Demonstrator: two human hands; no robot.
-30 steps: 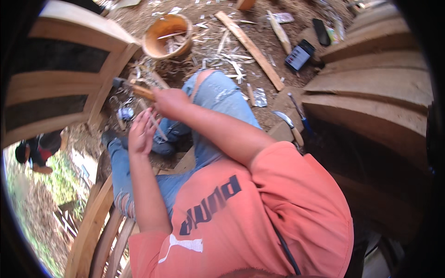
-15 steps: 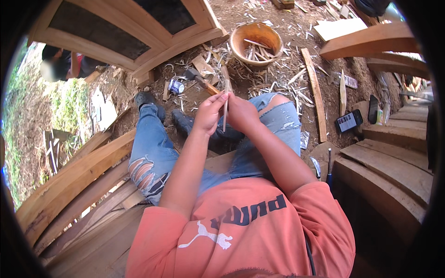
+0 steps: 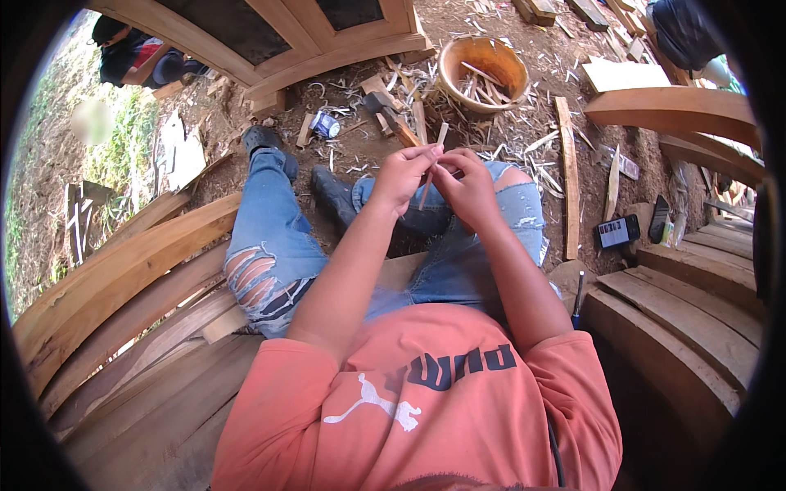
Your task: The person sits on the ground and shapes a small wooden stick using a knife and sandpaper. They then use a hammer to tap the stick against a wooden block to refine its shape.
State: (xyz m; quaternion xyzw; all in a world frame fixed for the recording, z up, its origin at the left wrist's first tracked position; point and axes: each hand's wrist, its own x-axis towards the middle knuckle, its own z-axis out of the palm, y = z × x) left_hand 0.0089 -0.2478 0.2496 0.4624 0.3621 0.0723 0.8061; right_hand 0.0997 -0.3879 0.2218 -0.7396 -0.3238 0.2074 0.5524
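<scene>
Both hands have come up and closer together since half a second ago, and the view has swung so the clay bowl now sits at the top middle rather than above the knee. Left hand (image 3: 403, 173) is curled shut around a thin wooden stick (image 3: 432, 164), thumb and fingers pinching it near its middle; the stick stands nearly upright, its pale upper end poking out above the knuckles and its lower end hanging between the two hands. Right hand (image 3: 468, 184) is closed too, fingers folded in against the same stick just beside the left hand, the two touching at the fingertips. Whether the right hand holds anything else I cannot tell.

Below the hands lie the person's legs in torn blue jeans (image 3: 270, 245), the left leg stretched out toward a dark shoe (image 3: 262, 137), the right knee bent up under the hands. An orange T-shirt (image 3: 426, 409) fills the lower frame.

Further out, the round clay bowl (image 3: 483, 72) holds several wood slivers and stands on bare earth strewn with shavings. A long wooden slat (image 3: 568, 176) lies to the right of the knee, and a dark phone (image 3: 617, 231) rests near curved wooden planks (image 3: 688, 303). More curved planks (image 3: 123, 270) stack up on the left.
</scene>
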